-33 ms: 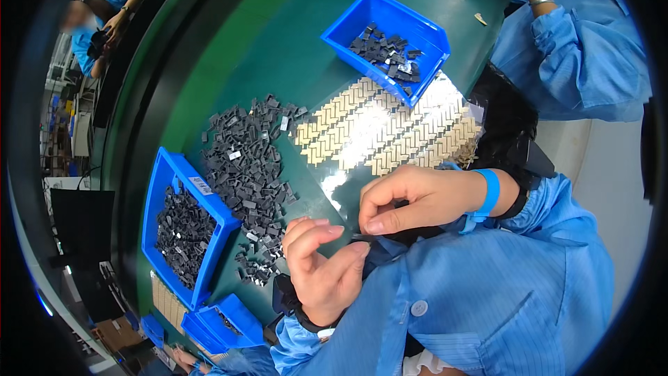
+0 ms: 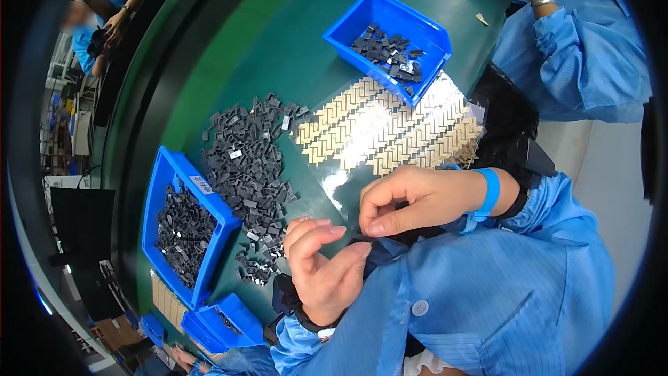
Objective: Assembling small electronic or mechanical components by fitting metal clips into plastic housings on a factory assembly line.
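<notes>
Evidently, nearside of the tan-patterned sheet [image 2: 330, 132], the right hand [image 2: 428, 198] pinches a small dark piece [image 2: 362, 238], mostly hidden by fingertips; the left hand [image 2: 321, 277] curls beside it, thumb and fingers apart. Glare blots the sheet's middle, and a blue bin [image 2: 407, 21] covers part of its far edge.

Dark piece [image 2: 362, 238] between hands [image 2: 417, 196] mostly hidden; upper-right co-worker [image 2: 574, 56] cut off by top edge.
</notes>
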A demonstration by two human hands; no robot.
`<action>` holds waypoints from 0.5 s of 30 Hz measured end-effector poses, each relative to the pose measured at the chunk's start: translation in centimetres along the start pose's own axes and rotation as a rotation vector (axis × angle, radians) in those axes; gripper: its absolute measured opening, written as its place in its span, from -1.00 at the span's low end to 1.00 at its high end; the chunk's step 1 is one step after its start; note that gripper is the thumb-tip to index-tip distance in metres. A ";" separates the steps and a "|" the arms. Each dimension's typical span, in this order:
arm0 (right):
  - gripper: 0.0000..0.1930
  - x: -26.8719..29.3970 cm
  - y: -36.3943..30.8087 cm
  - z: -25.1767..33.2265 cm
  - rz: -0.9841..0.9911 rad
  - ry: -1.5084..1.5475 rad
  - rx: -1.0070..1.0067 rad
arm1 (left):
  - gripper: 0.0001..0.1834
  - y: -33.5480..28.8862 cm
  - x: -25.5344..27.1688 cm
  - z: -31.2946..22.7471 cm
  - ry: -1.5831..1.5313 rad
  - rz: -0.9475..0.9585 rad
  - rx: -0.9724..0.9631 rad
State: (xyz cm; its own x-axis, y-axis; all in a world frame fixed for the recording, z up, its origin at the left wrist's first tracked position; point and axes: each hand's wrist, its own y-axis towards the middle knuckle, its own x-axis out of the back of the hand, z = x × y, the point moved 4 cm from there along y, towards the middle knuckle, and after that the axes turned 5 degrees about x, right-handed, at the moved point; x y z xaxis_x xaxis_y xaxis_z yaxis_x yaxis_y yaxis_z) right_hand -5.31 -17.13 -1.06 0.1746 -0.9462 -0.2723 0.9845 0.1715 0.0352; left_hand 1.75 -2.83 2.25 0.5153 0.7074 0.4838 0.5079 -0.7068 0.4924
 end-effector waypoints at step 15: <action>-0.90 2.1 1.4 -0.8 -0.375 -0.223 0.088 | -0.54 2.0 1.9 4.6 0.443 0.132 0.103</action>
State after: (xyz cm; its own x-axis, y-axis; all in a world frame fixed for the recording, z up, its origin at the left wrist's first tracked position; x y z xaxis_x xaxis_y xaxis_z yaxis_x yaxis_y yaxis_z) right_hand -3.59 -18.61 -2.38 -0.2054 -0.9763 -0.0682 0.9761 -0.2094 0.0580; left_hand 6.93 -2.95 0.87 0.2476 0.5306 0.8106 0.5350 -0.7725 0.3422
